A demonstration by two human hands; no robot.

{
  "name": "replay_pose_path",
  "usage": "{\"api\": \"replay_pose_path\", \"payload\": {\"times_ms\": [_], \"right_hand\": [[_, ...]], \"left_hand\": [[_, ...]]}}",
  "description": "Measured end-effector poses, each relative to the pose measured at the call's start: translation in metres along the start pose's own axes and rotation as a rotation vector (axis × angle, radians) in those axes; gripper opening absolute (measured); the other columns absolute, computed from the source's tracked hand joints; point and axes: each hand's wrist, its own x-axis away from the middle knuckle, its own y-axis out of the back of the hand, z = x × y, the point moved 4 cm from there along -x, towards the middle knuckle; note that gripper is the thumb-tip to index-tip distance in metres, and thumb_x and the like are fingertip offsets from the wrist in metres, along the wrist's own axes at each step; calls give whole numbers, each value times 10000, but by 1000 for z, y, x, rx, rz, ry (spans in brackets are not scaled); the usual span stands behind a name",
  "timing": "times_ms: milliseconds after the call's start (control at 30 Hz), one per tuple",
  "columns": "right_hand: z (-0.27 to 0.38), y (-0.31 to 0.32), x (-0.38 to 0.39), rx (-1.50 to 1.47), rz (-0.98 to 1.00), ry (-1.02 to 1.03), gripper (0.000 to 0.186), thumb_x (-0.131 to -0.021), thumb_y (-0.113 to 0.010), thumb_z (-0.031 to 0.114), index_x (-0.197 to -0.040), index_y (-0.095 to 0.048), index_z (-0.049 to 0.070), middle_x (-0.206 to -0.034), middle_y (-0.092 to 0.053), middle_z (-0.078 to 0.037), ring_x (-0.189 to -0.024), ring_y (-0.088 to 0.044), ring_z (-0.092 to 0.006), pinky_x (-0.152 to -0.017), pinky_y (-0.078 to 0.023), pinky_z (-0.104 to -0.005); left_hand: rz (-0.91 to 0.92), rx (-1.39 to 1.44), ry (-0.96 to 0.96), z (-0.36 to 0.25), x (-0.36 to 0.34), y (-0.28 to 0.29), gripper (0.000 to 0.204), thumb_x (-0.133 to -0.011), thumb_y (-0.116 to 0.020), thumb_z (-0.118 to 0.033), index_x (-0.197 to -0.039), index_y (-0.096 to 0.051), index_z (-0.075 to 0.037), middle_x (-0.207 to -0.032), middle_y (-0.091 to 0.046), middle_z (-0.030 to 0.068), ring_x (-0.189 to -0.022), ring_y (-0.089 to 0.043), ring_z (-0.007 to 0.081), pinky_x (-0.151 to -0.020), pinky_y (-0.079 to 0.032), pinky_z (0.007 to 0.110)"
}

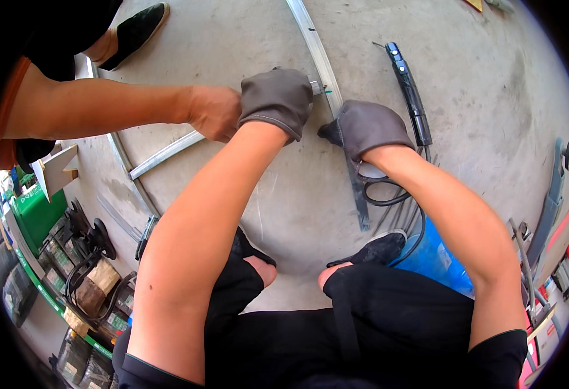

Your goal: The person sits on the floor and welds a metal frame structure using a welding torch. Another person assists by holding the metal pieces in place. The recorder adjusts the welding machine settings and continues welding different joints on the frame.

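Note:
My left hand [276,100], in a grey-brown work glove, is closed around a square metal tube [168,153]; its fingers are mostly hidden. The tube's short end comes out beside the glove and meets a long flat-sided metal bar [319,52]. Over that bar, lower down, my gloved right hand [374,128] is closed, with a dark fingertip showing on its left side. Another person's bare hand [216,113] is curled right against my left glove, at the same tube. Right of my right hand lies a black welding electrode holder [409,91] with its cable.
A metal rail [123,155] lies at left, joined by the tube. The cable loops past thin rods to a blue plastic bag [437,256] by my shoe [385,247]. A green box [40,217] and wire rack stand left. The other person's shoe [135,34] is at top left.

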Motion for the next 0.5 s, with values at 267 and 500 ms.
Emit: {"api": "replay_pose_path", "payload": {"times_ms": [267, 500], "right_hand": [[-6, 19, 5, -27, 43, 23, 430, -910, -767, 437, -1023, -807, 24, -965, -736, -271, -866, -734, -433, -805, -586, -465], [-5, 7, -3, 60, 79, 42, 399, -921, -745, 400, -998, -805, 13, -972, -739, -264, -862, -734, -434, -800, -589, -470]], "left_hand": [[12, 9, -60, 3, 1, 4, 180, -873, -723, -210, -989, -785, -87, -1037, -783, 154, -965, -763, 373, -776, -556, 546], [34, -9, -44, 0, 0, 4, 188, -875, -714, -218, -980, -790, -82, -1022, -783, 161, -958, -760, 383, -782, -558, 540]]}}
